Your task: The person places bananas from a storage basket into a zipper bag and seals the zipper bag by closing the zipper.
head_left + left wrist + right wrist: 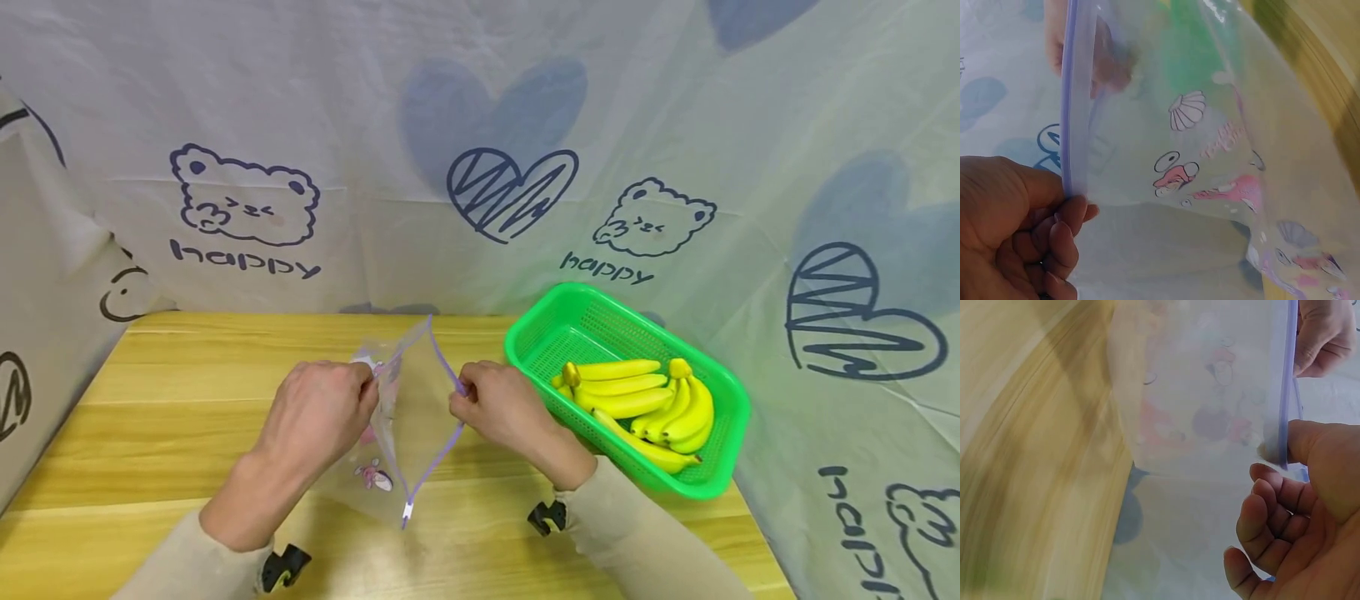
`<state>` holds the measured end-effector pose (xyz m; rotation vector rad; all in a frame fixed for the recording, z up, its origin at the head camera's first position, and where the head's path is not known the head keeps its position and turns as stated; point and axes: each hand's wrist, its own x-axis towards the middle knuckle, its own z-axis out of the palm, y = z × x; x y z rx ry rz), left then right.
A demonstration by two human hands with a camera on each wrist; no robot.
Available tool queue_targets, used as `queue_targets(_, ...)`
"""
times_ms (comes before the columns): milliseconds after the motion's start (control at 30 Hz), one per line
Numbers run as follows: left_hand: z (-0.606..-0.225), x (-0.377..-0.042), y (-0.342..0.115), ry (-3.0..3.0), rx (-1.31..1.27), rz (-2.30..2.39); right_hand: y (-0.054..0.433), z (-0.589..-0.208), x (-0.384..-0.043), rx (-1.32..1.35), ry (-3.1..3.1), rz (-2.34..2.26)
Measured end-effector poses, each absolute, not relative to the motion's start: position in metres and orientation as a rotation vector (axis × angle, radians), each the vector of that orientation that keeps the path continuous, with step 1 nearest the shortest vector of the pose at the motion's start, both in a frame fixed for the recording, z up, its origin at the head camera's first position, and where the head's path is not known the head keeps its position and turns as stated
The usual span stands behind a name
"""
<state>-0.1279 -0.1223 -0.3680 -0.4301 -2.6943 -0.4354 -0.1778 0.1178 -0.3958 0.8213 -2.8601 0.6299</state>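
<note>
A clear zip-lock bag [1210, 150] with a purple seal and pink cartoon and seashell prints hangs between both hands above the table. In the head view its mouth is spread wide, with a white slider [408, 509] at the near corner. My left hand [318, 412] pinches the left rim; the left wrist view shows thumb and forefinger on the purple strip. On the opposite rim, my right hand [506, 408] pinches the strip between thumb and forefinger, its other fingers loosely bent. No contents show inside the bag.
A green plastic basket [723, 467] stands on the wooden table [187, 433] to the right, close by my right forearm. Several yellow bananas [626, 396] lie in it. Behind and beside the table hangs a pale cloth [367, 108] printed with hearts and bears.
</note>
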Motion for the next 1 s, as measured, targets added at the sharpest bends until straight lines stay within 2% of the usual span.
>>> queue_targets(433, -0.363, -0.126, -0.118, -2.726, -0.353, -0.534, 0.133, -0.385, -0.167, 0.858, -2.757, 0.741)
queue_targets(800, -0.362, -0.126, -0.122, -2.79, -0.284, -0.582, 0.22, -0.387, -0.171, 0.682, -2.818, 0.5)
queue_targets(1000, -0.362, -0.125, -0.123, -2.796, -0.277, -0.596, 0.276, -0.39, -0.18, 0.641, -2.9, 0.221)
